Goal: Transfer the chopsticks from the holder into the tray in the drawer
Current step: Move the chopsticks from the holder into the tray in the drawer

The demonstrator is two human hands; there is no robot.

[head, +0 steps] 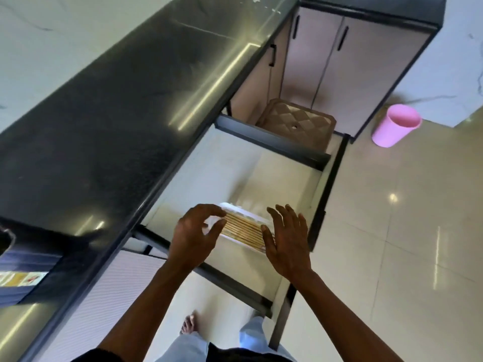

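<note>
1 blk counter (117, 113), tile floor (392, 231) — L hand (190, 241), R hand (287, 246) at tray (236, 207)

Black glossy bench (104, 113) runs up and away to the left of the left grip (193, 239), with long streaks of light bouncing off it. Behind that is a pale marble-look wall (52, 35). Way beyond both grips there's a beige cabinet (326, 61) with two doors and thin black handles, and a brown plastic stool (298, 121) parked in front of it. Out past the right grip (286, 244) it's shiny cream floor tiles (392, 231) catching light spots, plus a pink bucket (394, 129) standing on them.
</note>
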